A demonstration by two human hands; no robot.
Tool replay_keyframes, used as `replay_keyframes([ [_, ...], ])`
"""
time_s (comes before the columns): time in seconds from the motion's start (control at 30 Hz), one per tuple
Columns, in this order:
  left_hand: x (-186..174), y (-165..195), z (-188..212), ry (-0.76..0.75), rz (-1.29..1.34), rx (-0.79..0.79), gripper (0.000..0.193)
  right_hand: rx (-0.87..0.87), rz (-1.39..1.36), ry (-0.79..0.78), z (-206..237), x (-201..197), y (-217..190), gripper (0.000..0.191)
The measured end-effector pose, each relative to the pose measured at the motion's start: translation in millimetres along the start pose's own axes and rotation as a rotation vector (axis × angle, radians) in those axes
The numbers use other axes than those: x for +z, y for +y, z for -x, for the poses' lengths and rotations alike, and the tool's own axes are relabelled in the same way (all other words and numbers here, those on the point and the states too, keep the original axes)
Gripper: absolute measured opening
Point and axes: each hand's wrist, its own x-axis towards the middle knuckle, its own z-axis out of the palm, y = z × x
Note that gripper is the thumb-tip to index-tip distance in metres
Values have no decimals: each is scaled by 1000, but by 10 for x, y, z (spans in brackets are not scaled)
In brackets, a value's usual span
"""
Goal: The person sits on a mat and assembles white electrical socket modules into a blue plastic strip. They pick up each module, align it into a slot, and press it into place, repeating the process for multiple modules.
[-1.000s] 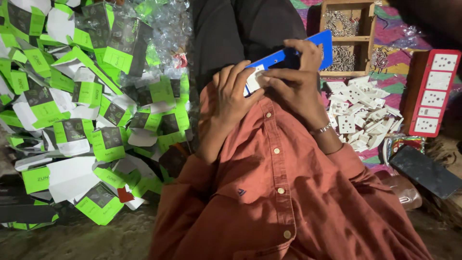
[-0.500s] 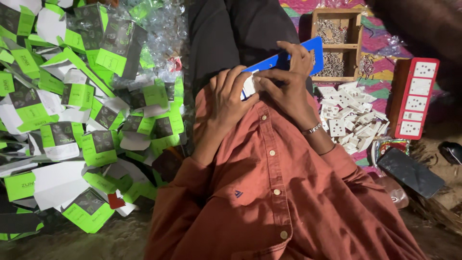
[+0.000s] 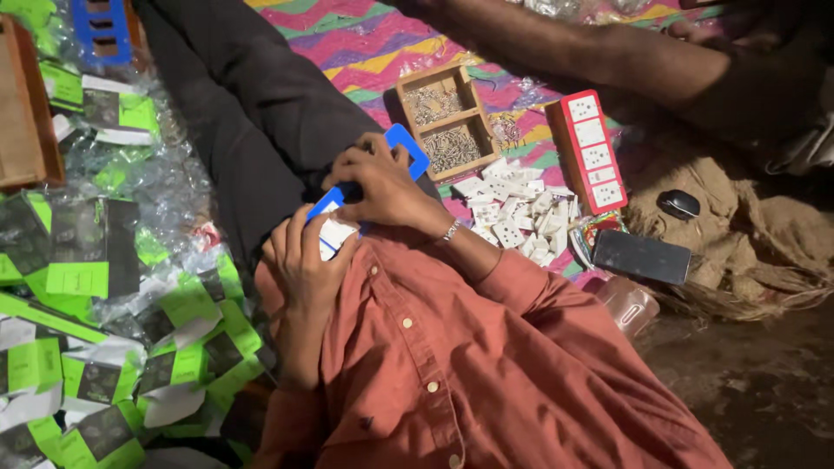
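Seemingly both hands grip one blue frame [image 3: 402, 142], left hand [image 3: 306, 260] low; right hand [image 3: 380, 184] fingers closed.

Blue plastic frame [image 3: 407, 146], rust-orange shirt [image 3: 486, 373], red-edged white socket strip [image 3: 592, 149], green-and-black packets [image 3: 82, 247], pink, yellow and green zigzag mat [image 3: 382, 43].

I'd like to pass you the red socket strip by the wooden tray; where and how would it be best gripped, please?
Grip the red strip across its two long edges near the middle, coming from above. It lies flat on the mat with its white sockets up, long and narrow, so the short width probably suits a pinch. Its left edge lies near the wooden tray; the right side looks clearer.
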Motion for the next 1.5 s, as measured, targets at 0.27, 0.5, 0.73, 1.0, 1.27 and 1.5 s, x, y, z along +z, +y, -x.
replay_keyframes([
  [0.27,-24,14,32,-6,44,44,39,43,8,-101,-31,-69,-80,42],
  [0.5,-49,42,6,-18,49,34,41,-91,-84,-70,-9,-32,58,41],
  [0.73,-12,17,31,-1,70,19,45,-221,-161,-12,-27,54,179,40],
  [1.0,19,-6,62,14,85,12,50,-223,-193,29,1,106,222,43],
  [1.27,-79,80,-4,-13,101,23,49,-126,-125,20,51,17,86,47],
  [1.5,-186,87,-47,-110,167,35,47,-129,-57,77,80,9,93,42],
])
